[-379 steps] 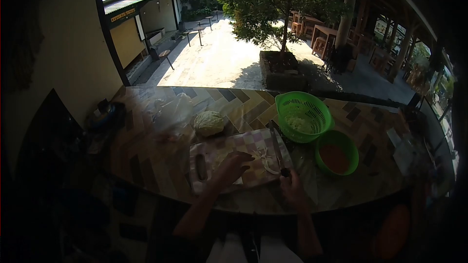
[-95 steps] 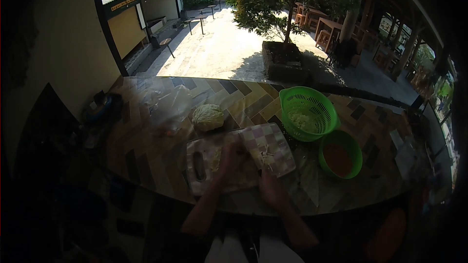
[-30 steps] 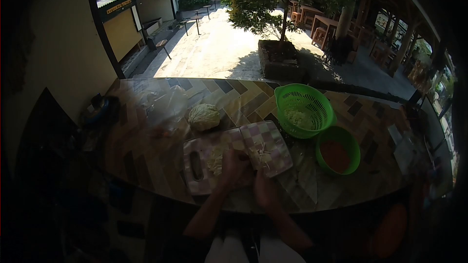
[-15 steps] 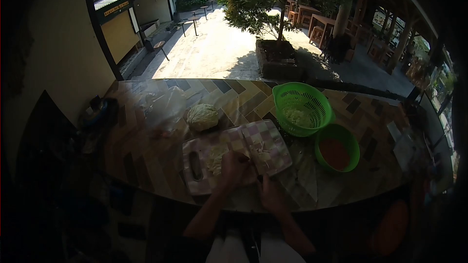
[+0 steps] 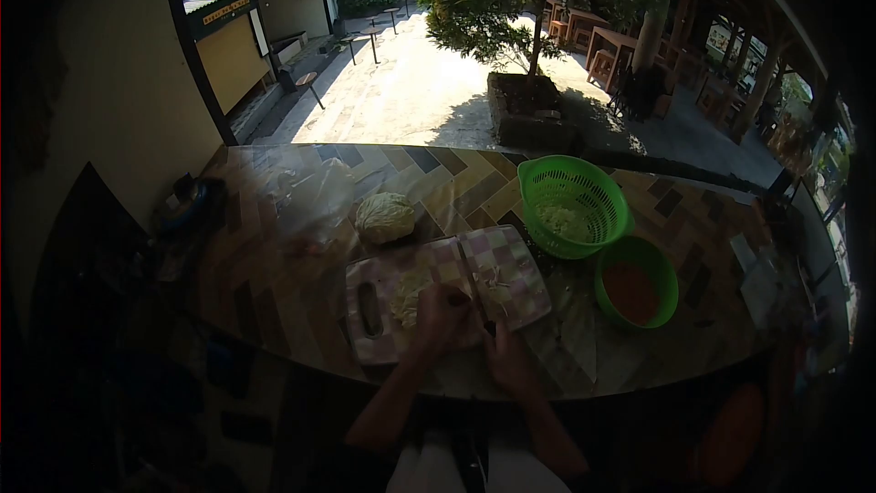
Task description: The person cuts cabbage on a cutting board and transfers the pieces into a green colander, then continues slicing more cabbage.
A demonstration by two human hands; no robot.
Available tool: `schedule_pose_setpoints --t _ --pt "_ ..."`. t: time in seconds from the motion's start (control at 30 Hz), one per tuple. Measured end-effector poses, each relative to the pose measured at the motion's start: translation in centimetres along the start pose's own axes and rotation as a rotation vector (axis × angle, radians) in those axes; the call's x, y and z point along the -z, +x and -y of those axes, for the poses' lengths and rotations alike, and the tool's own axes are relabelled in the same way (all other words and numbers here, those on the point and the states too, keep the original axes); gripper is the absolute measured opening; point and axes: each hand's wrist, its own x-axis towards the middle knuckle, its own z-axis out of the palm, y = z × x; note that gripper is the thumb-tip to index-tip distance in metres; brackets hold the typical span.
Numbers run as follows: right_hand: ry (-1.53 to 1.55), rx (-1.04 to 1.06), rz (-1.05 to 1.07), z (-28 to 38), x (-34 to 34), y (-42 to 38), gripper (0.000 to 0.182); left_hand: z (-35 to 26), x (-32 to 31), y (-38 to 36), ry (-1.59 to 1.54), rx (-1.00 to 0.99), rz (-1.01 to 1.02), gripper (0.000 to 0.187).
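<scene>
On the checkered cutting board [image 5: 370, 347], my left hand [image 5: 442, 312] is closed with curled fingers over a piece of pale cabbage [image 5: 405, 299], most of it hidden by the hand. My right hand [image 5: 507, 356] grips the handle of a knife [image 5: 473, 281], whose blade points away from me across the board. To the right of the blade lie thin pale shreds [image 5: 496, 279]. Beyond the board's upper left edge rests a larger cabbage head [image 5: 384, 218], touched by neither hand.
A green colander [image 5: 610, 190] with pale shreds inside stands right of the board. Against it is a green bowl [image 5: 672, 285] with orange-red contents. A clear plastic bag [image 5: 318, 196] lies on the left of the patterned table [image 5: 283, 319]. Outside are a tree and stools.
The view has shifted slightly, so everything sits a little farther right. The knife blade appears slightly more tilted; both hands keep their places on the board and handle.
</scene>
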Motion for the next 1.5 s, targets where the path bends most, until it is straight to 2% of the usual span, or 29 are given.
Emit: schedule_pose_setpoints --t 0.27,0.43,0.53,0.67,0.77,0.87,0.93,1.03,1.23,1.33,1.43,1.5 --pt "-0.083 -0.069 0.095 1.8 0.9 -0.6 0.041 0.1 0.1 0.2 0.042 0.028 0.027 0.018" --pt "-0.233 0.046 0.002 0.7 -1.1 0.0 0.04 -0.3 0.3 0.0 0.03 0.031 0.023 0.019" --pt "-0.216 -0.1 0.044 2.2 -0.8 0.9 0.04 -0.2 0.1 -0.1 0.075 -0.004 0.017 0.02" --pt "-0.063 -0.078 0.036 1.1 0.4 0.8 0.042 -0.1 -0.4 -0.5 0.04 -0.054 -0.037 0.021" --pt "0.007 -0.037 0.041 0.5 1.0 -0.1 0.04 -0.8 -0.3 -1.1 0.131 -0.105 -0.109 0.019" --pt "-0.02 -0.057 0.045 0.9 1.3 -0.9 0.037 -2.5 0.4 -1.5 0.254 0.051 0.08 0.018" --pt "-0.073 -0.111 0.093 1.2 1.3 -1.1 0.036 -1.7 0.2 -1.4 0.245 0.012 0.041 0.018" --pt "-0.033 -0.082 0.071 0.8 0.4 -1.4 0.035 -0.8 -0.1 -1.4 0.216 -0.021 0.01 0.018" --pt "-0.314 -0.217 0.185 3.8 0.2 -1.2 0.037 -1.2 -0.1 -1.8 0.233 0.006 0.043 0.017" --pt "-0.165 0.064 -0.144 1.9 -1.6 -0.4 0.035 -0.9 -0.4 -2.2 0.312 -0.063 0.038 0.017" --pt "-0.139 -0.196 0.072 4.2 1.0 0.5 0.038 -0.8 -0.3 -2.7 0.295 -0.104 -0.001 0.016" --pt "-0.066 -0.114 0.046 1.6 1.1 0.4 0.037 -0.8 -0.3 -2.3 0.281 -0.103 -0.034 0.016"
